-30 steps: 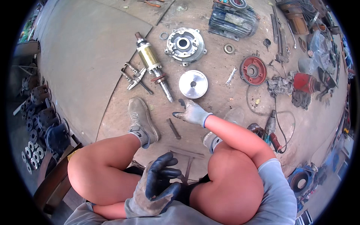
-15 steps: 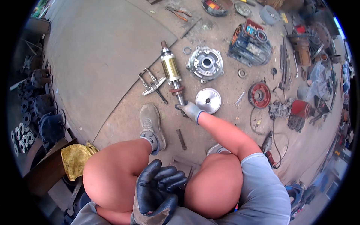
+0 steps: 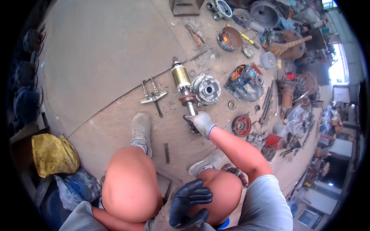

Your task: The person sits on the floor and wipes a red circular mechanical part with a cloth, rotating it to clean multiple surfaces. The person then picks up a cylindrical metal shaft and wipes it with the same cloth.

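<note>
My right hand (image 3: 199, 122), in a grey glove with dark fingers, grips the bare near end of a motor rotor's shaft. The rotor (image 3: 181, 77) has a brass-coloured core and a reddish-brown ring (image 3: 187, 98) round its shaft. It points away from me and partly covers the edge of a silver motor end cover (image 3: 208, 89). Between my knees, my left hand (image 3: 189, 202) wears a black-palmed glove; its fingers are spread and it holds nothing. Left of the rotor lies a two-jaw puller (image 3: 154, 96) with a dark screw.
A motor housing (image 3: 246, 82), a red round cover (image 3: 241, 125) and a bearing ring (image 3: 231, 104) lie on the right. Pliers (image 3: 195, 34) and a metal bar (image 3: 201, 53) are farther off. A flat bar (image 3: 166, 153) lies between my feet, a yellow sack (image 3: 54, 154) at left.
The view has swung toward the right. My right hand still grips the shaft, and the rotor now overlaps the end cover. The silver disc is now hidden. My left hand has spread its fingers wider.
</note>
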Tool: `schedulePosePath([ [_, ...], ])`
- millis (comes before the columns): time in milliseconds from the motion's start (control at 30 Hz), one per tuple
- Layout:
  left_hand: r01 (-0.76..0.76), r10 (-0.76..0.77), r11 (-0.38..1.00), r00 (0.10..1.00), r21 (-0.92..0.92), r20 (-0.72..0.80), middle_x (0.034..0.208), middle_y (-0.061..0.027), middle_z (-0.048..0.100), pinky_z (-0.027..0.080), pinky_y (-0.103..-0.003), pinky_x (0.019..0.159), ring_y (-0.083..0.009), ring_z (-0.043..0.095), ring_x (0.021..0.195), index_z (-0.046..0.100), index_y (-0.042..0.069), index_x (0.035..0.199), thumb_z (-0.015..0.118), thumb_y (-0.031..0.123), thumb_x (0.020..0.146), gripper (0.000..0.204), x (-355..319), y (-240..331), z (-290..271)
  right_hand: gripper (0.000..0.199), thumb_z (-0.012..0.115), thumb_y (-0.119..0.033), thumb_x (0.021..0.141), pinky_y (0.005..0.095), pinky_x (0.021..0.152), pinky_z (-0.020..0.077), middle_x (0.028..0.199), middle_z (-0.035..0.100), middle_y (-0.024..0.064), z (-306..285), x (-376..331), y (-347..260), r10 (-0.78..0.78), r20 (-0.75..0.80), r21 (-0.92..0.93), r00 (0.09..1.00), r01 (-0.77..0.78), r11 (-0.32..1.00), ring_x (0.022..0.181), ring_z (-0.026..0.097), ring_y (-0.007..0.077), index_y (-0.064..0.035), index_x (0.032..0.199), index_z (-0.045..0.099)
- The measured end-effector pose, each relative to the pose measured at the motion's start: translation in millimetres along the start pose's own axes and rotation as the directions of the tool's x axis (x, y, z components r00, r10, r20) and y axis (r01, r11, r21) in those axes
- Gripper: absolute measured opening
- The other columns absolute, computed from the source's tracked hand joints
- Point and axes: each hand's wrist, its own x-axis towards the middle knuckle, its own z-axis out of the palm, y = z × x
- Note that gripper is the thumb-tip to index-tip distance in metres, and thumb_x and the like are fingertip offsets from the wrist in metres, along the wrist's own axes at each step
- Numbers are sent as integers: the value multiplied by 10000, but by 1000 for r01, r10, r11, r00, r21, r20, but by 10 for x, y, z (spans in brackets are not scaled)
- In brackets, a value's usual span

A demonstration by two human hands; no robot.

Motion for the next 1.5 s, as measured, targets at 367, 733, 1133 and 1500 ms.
schedulePosePath([
  [367,-32,338,926,510,-375,791,1218,-106,592,486,-334,973,-198,581,1143,461,4,1440,734,37,866,637,782,166,-386,156,684,-293,1012,228,415,332,690,551,-88,-316,-1673,-924,418,40,-37,907,-417,908,495,488,55,-141,1034,711],
  [733,-433,381,898,851,72,362,1307,-198,573,439,-455,1054,-366,557,1230,498,-1,1401,726,149,914,558,171,388,-324,285,693,-245,1018,216,420,366,644,553,-56,-351,-3060,-438,630,-24,139,776,-622,771,495,525,61,-40,1215,706],
  [1133,-405,369,911,883,76,290,1302,-191,567,431,-441,1065,-366,555,1229,493,-6,1411,740,133,898,586,133,429,-314,287,714,-256,990,214,459,422,768,699,14,-429,-2788,-550,565,-131,-26,815,-572,820,549,595,73,-60,1196,752],
  [1500,-154,123,985,947,81,298,1450,-216,474,541,-419,997,-298,603,1206,410,11,1505,768,158,928,695,160,485,-296,222,763,-261,953,226,420,363,673,581,-33,-837,-2462,-348,615,-158,-64,773,-630,774,465,495,59,-50,1017,745],
])
